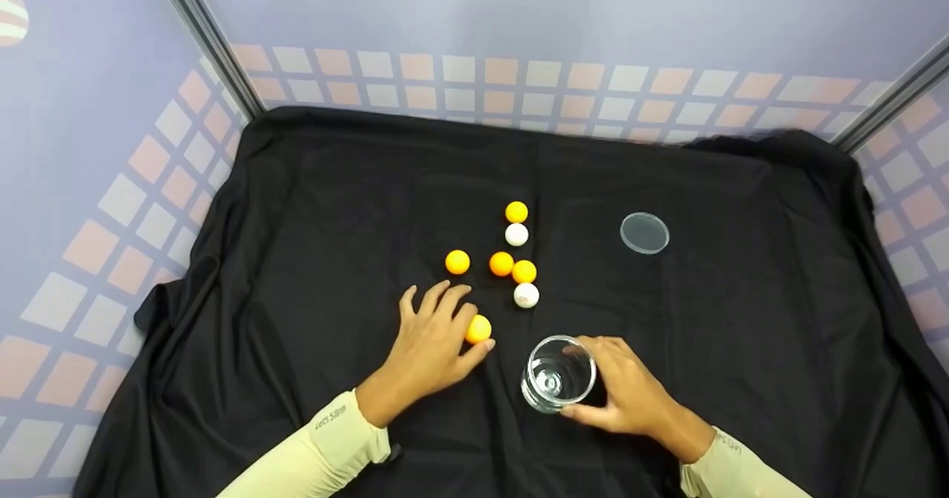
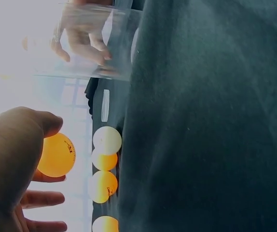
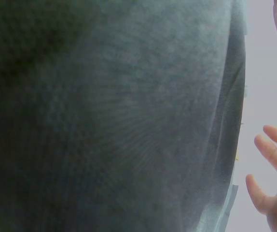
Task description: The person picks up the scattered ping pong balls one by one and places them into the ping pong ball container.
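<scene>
My left hand [image 1: 430,342] pinches an orange ping-pong ball [image 1: 478,329] between thumb and index finger. In the left wrist view that ball [image 2: 57,155] shows between the fingertips, with the other fingers spread. To the right, my right hand [image 1: 630,387] grips a clear drinking glass [image 1: 560,374] round its side, mouth up; no ball shows inside it. Beyond the hands lie loose balls, among them an orange one [image 1: 457,262], a deeper orange one [image 1: 501,264] and a white one [image 1: 526,296]. In the right wrist view fingers [image 3: 273,154] appear at the edge, but no glass can be made out.
A clear round disc [image 1: 645,233], like a lid, lies flat at the back right. Black cloth [image 1: 356,201] with folds covers the table. Patterned wall panels [image 1: 474,31] stand behind it and at both sides.
</scene>
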The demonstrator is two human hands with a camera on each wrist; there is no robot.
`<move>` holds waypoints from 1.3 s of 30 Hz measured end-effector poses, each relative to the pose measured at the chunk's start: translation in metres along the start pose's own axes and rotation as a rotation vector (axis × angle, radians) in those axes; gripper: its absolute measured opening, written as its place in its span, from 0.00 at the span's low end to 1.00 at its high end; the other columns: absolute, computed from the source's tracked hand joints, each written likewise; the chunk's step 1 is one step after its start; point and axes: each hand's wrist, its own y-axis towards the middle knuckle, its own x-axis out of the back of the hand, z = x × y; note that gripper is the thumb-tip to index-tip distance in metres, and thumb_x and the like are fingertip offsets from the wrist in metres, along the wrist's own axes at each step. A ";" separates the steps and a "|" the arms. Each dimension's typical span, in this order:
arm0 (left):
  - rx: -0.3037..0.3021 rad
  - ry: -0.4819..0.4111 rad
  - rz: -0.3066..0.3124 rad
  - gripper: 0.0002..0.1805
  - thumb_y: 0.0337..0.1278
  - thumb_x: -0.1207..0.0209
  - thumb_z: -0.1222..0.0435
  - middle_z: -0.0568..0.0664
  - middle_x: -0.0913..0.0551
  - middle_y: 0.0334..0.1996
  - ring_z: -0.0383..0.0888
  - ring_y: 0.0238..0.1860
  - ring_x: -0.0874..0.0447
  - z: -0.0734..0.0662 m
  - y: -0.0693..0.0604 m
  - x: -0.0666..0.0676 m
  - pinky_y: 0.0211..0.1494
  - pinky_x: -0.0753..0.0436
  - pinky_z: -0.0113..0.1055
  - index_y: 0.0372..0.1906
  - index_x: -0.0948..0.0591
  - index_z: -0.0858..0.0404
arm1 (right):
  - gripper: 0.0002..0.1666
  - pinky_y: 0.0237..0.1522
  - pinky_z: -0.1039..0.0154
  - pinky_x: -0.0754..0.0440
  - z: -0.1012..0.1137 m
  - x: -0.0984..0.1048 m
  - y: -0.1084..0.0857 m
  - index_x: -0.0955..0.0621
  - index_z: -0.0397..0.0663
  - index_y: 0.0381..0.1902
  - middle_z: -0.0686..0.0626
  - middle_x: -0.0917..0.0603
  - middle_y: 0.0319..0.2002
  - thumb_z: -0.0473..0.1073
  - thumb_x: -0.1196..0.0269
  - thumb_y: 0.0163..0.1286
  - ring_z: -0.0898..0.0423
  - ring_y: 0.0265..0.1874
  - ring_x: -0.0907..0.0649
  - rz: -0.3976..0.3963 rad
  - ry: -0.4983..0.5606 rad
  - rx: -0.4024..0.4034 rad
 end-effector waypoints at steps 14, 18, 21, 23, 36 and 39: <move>-0.018 -0.015 0.014 0.22 0.60 0.38 0.44 0.53 0.21 0.63 0.60 0.66 0.26 -0.013 0.002 0.008 0.63 0.35 0.71 0.45 0.17 0.57 | 0.52 0.58 0.55 0.28 -0.001 -0.001 0.000 0.23 0.36 0.61 0.53 0.14 0.50 0.67 0.23 0.48 0.55 0.47 0.16 -0.002 -0.003 0.000; -0.027 -0.010 0.007 0.22 0.61 0.38 0.44 0.53 0.21 0.63 0.59 0.66 0.26 -0.015 0.002 0.011 0.63 0.35 0.70 0.46 0.17 0.57 | 0.52 0.57 0.55 0.27 -0.001 -0.001 0.000 0.23 0.36 0.60 0.53 0.14 0.50 0.67 0.24 0.48 0.55 0.47 0.16 -0.005 -0.001 0.001; -0.034 -0.010 -0.001 0.22 0.61 0.39 0.43 0.53 0.21 0.63 0.59 0.66 0.26 -0.017 0.002 0.013 0.63 0.35 0.70 0.46 0.17 0.57 | 0.52 0.58 0.55 0.27 -0.001 -0.001 0.000 0.23 0.36 0.60 0.53 0.14 0.51 0.66 0.24 0.48 0.55 0.47 0.16 -0.005 -0.001 0.002; -0.036 -0.012 -0.006 0.22 0.61 0.39 0.43 0.53 0.21 0.63 0.59 0.66 0.26 -0.017 0.002 0.014 0.63 0.35 0.70 0.46 0.17 0.57 | 0.52 0.58 0.56 0.27 0.000 -0.001 0.000 0.22 0.36 0.60 0.53 0.15 0.51 0.67 0.23 0.48 0.56 0.48 0.16 -0.003 -0.003 0.001; -0.042 -0.028 0.002 0.22 0.61 0.39 0.43 0.52 0.21 0.64 0.59 0.69 0.28 -0.025 0.005 0.022 0.64 0.36 0.69 0.46 0.18 0.57 | 0.52 0.59 0.57 0.28 0.001 0.000 0.000 0.23 0.37 0.61 0.55 0.15 0.52 0.67 0.23 0.48 0.55 0.49 0.16 0.008 -0.002 -0.017; -0.054 -0.030 -0.005 0.22 0.61 0.39 0.43 0.52 0.22 0.64 0.59 0.68 0.28 -0.028 0.006 0.025 0.65 0.36 0.69 0.46 0.18 0.57 | 0.52 0.59 0.57 0.28 0.001 -0.001 0.000 0.23 0.36 0.60 0.55 0.15 0.52 0.67 0.23 0.48 0.55 0.49 0.16 0.006 0.001 -0.017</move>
